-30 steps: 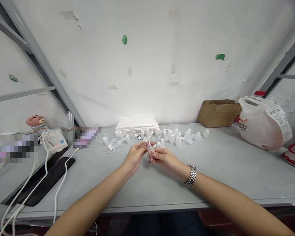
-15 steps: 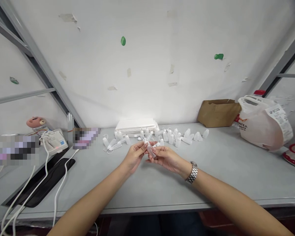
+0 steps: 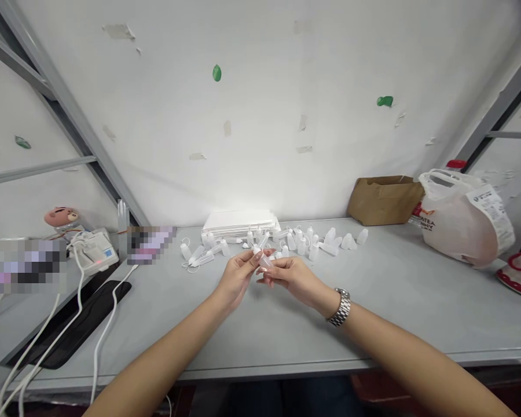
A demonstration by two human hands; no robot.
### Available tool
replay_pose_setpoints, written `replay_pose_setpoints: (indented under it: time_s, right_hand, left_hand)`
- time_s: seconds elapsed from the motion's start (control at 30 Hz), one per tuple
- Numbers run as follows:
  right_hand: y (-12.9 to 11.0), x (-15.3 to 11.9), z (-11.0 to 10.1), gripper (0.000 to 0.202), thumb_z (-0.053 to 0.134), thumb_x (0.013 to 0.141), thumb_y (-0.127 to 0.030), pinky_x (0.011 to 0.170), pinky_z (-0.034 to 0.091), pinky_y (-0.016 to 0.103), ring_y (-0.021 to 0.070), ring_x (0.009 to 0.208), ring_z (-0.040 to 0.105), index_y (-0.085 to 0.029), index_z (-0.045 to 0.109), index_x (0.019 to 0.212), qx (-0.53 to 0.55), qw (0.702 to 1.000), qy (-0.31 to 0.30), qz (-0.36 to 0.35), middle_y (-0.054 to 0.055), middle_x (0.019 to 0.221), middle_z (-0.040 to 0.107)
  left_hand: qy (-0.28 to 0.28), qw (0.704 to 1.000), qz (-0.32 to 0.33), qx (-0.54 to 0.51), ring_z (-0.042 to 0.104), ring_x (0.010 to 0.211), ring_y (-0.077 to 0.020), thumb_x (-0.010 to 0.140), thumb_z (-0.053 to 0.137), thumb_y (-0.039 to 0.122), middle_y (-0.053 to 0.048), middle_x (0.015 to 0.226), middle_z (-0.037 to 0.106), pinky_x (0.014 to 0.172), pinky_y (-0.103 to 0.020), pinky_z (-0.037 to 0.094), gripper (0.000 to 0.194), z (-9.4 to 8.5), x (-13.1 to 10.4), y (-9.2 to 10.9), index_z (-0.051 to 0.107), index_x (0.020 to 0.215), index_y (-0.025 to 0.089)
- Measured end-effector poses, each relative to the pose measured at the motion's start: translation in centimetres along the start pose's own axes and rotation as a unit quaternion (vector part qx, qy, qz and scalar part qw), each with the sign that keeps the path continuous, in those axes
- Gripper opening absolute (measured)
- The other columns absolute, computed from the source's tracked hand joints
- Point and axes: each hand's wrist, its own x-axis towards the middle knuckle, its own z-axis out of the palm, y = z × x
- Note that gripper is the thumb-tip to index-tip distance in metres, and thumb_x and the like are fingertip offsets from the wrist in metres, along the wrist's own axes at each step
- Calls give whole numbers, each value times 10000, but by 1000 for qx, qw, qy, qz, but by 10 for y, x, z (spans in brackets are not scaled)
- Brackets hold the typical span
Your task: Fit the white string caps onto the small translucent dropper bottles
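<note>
Between my hands, above the grey desk [image 3: 252, 324], is a small translucent squeeze bottle [image 3: 267, 262] with a white top, held at a tilt. My left hand [image 3: 238, 275] is closed, thumb and fingers pinching it near its top. My right hand [image 3: 293, 277] is closed too, its thumb and fingers on the bottle's lower end; a metal watch [image 3: 341, 307] is on that wrist. Just behind the hands stand and lie several similar small bottles [image 3: 301, 245], and a few more lie to the left [image 3: 206, 258]. Fingers partly hide the held bottle.
A stack of white sheets or boards [image 3: 241, 222] lies by the wall. To the right are a brown cardboard box [image 3: 382, 202] and a white plastic bag [image 3: 455, 226]. On the left are a power strip [image 3: 95, 252], white cables [image 3: 108, 330] and a dark flat pad [image 3: 82, 327].
My right fingers have shifted on the bottle and cover more of its lower end. My left hand keeps its pinch. The view has moved very slightly.
</note>
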Motion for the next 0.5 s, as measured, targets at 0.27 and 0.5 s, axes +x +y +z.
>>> replay_pose_setpoints:
  time_s: [0.27,0.5]
  right_hand:
    - [4,3,-1,260,666,689,-383,794,443,361,110,626,547,-128,652,740,104,992,-66,42,11,643,589]
    - [6,3,2,194,665,688,-357,687,427,313,142,646,550,-164,643,700,-166,975,133,-55,7,641,600]
  left_hand:
    - [26,999,-10,31,593,687,-166,718,625,364,-65,800,680,712,-310,428,272,-4,0,5,672,875,148]
    - [90,995,24,27,563,940,-217,683,665,318,-81,930,675,839,-325,378,193,-4,2,-3,666,758,140]
